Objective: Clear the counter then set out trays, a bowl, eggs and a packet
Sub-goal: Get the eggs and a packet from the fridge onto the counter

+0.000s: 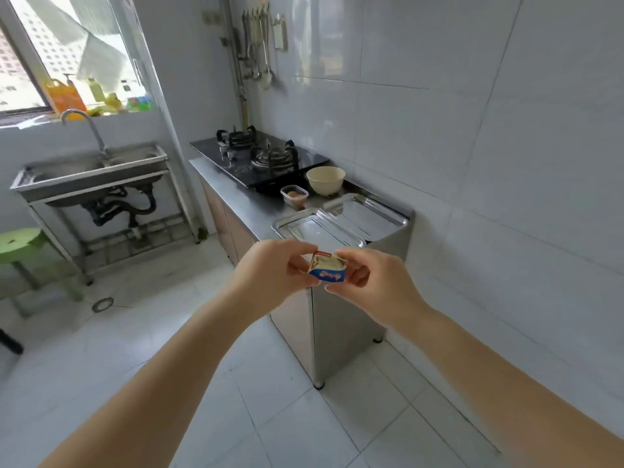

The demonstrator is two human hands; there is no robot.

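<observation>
A: Which step is this?

B: The last one, I'd judge. Two trays, the near tray (pixel 319 231) and the far tray (pixel 369 211), already lie side by side on the counter (pixel 243 201), with the bowl (pixel 326 180) behind them beside the stove (pixel 260 157). A small tub (pixel 294 194) stands just in front of the bowl. I can't see any eggs.

A: And the packet?

B: The packet (pixel 328 269) is in the air, in front of the counter's near end and below the near tray, not yet set down.

A: How is it held?

B: Both arms reach forward. The left hand (pixel 270 268) pinches its left edge between thumb and curled fingers; the right hand (pixel 374 282) pinches the right edge the same way.

A: What does the next move need?

B: Probably carrying it forward and up over the counter edge, then lowering it onto a bare spot or a tray before letting go.
</observation>
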